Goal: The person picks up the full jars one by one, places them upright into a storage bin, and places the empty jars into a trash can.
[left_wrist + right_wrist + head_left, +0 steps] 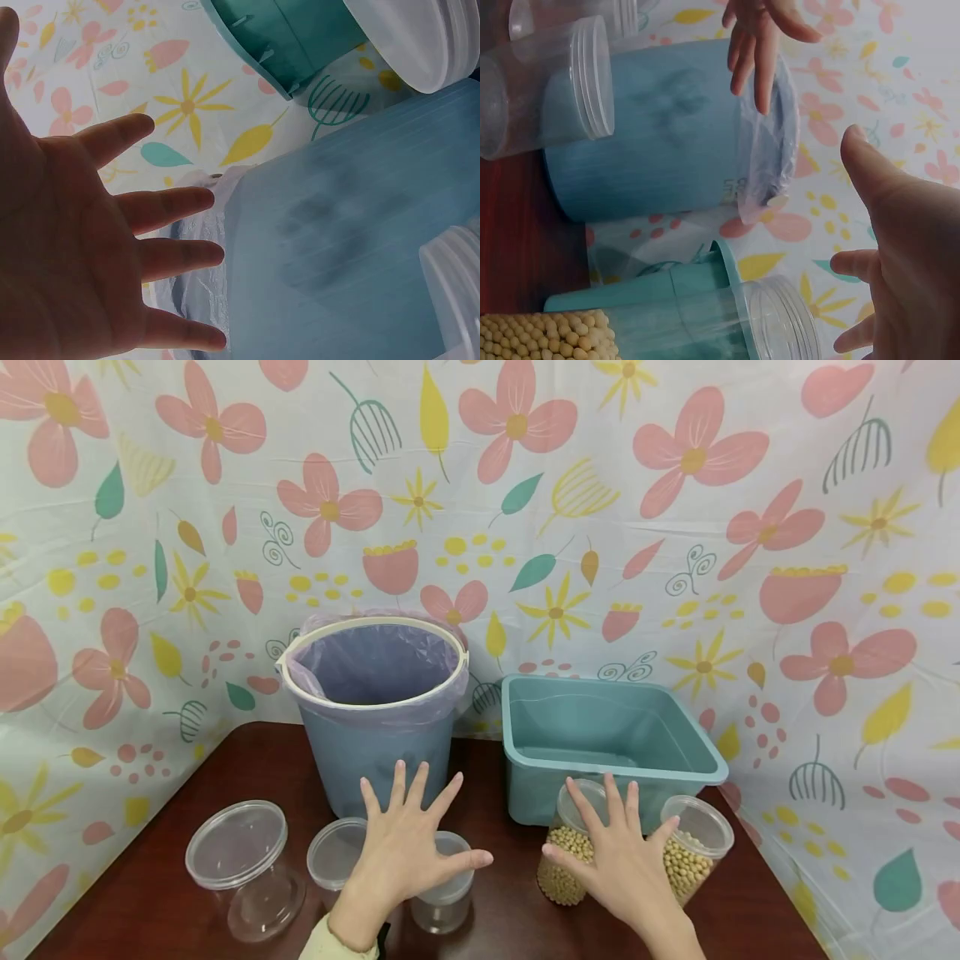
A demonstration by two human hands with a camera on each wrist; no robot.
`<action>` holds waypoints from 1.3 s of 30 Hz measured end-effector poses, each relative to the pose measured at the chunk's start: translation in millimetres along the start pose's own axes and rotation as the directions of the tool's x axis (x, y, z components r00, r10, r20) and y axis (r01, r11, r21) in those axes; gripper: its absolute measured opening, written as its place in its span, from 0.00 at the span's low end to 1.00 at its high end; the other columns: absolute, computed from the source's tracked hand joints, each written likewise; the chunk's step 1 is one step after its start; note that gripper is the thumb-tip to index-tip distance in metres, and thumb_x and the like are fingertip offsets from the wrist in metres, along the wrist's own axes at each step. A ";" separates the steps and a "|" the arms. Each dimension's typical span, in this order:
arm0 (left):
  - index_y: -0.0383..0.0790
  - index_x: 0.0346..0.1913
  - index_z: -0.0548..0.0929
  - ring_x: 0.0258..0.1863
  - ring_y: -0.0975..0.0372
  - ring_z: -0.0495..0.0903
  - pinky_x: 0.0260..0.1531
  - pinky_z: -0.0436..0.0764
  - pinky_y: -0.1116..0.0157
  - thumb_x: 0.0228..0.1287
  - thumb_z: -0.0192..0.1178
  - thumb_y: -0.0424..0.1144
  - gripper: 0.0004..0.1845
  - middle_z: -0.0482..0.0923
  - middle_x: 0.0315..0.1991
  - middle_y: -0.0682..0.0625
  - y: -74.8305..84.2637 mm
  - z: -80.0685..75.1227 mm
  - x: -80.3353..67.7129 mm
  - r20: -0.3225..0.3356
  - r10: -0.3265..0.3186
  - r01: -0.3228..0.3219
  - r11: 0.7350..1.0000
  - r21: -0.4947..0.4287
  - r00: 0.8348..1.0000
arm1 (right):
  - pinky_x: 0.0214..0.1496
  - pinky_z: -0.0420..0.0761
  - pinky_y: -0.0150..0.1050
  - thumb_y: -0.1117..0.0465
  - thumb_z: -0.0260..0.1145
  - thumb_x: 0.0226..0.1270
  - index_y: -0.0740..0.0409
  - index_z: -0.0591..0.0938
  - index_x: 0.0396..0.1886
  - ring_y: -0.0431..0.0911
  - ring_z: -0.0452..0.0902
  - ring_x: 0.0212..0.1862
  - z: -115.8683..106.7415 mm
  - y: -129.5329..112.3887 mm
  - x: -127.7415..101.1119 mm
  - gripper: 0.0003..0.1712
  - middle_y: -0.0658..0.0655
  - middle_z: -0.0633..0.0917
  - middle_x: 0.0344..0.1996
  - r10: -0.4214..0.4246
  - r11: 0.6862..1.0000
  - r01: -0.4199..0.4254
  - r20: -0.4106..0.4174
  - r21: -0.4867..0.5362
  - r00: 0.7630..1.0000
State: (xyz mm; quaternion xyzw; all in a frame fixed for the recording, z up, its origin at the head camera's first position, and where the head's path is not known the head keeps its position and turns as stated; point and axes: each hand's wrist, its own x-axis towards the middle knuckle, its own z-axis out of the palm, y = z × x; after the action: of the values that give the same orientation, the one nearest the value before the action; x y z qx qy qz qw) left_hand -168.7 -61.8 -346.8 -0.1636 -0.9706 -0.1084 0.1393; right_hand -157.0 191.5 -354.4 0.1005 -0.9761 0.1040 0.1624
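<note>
My left hand (408,839) hovers with its fingers spread wide over a small empty clear jar (444,897) on the dark wooden table (750,910). It holds nothing. My right hand (611,852), also flat and spread, hangs just above two clear jars of soybeans, one to its left (561,868) and one to its right (693,852). In the left wrist view the left hand (82,225) shows an empty palm beside the blue bin (337,247). The right wrist view shows the right hand (907,247) empty, with a soybean jar (547,337) below it.
A blue bin (375,727) lined with a thin plastic bag stands at the back centre. A teal tub (611,739), empty, sits to its right. Two more empty clear jars (240,868) (337,852) stand at front left. A flowered cloth backs the table.
</note>
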 end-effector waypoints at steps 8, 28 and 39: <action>0.60 0.67 0.58 0.65 0.43 0.44 0.52 0.38 0.35 0.40 0.35 0.81 0.49 0.56 0.65 0.41 -0.4 1.8 1.8 0.009 -0.004 0.004 1.000 -0.016 1.000 | 0.46 0.39 0.76 0.32 0.56 0.53 0.40 0.58 0.68 0.68 0.41 0.64 -3.5 7.8 -1.8 0.44 0.68 0.54 0.65 0.006 0.999 -0.004 -0.042 0.049 0.999; 0.48 0.60 0.71 0.56 0.47 0.67 0.51 0.60 0.42 0.58 0.47 0.64 0.33 0.73 0.52 0.44 -9.4 11.4 12.5 -0.138 0.053 -0.087 0.964 -0.250 0.989 | 0.52 0.54 0.66 0.51 0.63 0.58 0.46 0.63 0.65 0.62 0.51 0.63 2.6 26.5 -1.7 0.35 0.67 0.61 0.61 -0.057 0.964 0.115 -0.236 0.241 0.970; 0.47 0.60 0.71 0.51 0.53 0.72 0.48 0.68 0.50 0.60 0.50 0.59 0.29 0.74 0.51 0.47 -8.4 16.7 21.8 -0.158 0.053 -0.114 0.909 -0.402 0.986 | 0.52 0.55 0.64 0.57 0.64 0.58 0.46 0.66 0.64 0.61 0.53 0.62 3.3 35.6 -5.2 0.33 0.65 0.64 0.60 -0.074 0.944 0.166 -0.306 0.286 0.949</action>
State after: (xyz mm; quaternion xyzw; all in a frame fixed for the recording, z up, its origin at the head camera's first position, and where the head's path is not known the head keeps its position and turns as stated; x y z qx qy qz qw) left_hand -195.4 -59.0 -357.2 -0.2222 -0.9059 -0.3147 0.1760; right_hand -161.3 225.7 -365.3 0.1683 -0.9050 0.2587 0.2927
